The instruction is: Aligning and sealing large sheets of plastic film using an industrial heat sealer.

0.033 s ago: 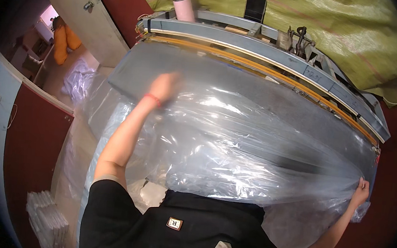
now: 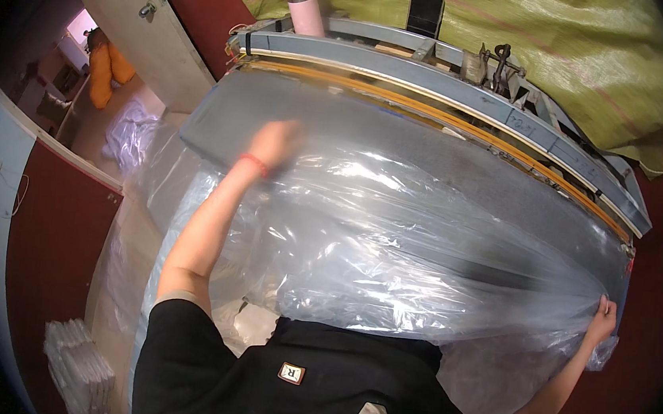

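A wide sheet of clear plastic film lies in shiny wrinkles over a grey worktable in front of me. At the right end of the table, my right hand is closed on a gathered edge of the film, and folds run from it toward the middle. My left hand, with a red band at its wrist, is over the left part of the table near the film's upper edge. Motion blurs its fingers, so whether they grip anything cannot be made out. Film also drapes off the table's near side.
A grey metal bar frame with an orange strip runs along the far edge. Behind it are a pink bottle, a black phone, a metal clamp and a yellow-green tarp. Stacked clear packets stand lower left, beyond a door.
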{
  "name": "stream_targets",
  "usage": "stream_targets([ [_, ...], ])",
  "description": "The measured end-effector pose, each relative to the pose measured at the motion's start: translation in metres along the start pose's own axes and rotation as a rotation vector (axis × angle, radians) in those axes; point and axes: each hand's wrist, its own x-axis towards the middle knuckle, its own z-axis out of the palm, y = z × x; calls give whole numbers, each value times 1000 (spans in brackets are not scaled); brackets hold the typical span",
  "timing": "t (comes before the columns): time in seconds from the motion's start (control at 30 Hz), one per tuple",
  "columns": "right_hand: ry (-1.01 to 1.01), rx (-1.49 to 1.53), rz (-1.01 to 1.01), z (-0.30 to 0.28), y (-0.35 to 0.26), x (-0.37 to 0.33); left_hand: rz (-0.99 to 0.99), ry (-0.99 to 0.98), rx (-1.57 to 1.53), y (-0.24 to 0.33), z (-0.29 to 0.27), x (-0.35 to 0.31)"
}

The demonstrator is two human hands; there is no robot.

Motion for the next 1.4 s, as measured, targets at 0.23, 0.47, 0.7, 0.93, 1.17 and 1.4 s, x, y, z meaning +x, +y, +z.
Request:
stream_targets([
  [0.23, 40, 42, -26, -2, -10, -5, 278, 756, -139, 47, -10, -8],
  [0.47, 22, -12, -4, -4, -13, -5, 382, -11, 142, 29, 29, -21],
  [0.7, 22, 45, -33, 1, -3, -3, 161, -5, 201, -1, 25, -11],
  [0.93, 34, 25, -13, 1, -4, -3, 522, -76, 232, 37, 21, -36],
  [1.17, 57, 19, -16, 2, -5, -4, 710, -190, -58, 64, 23, -69],
  [1.4, 60, 6, -2, 0, -7, -4, 440, -74, -57, 61, 28, -28],
])
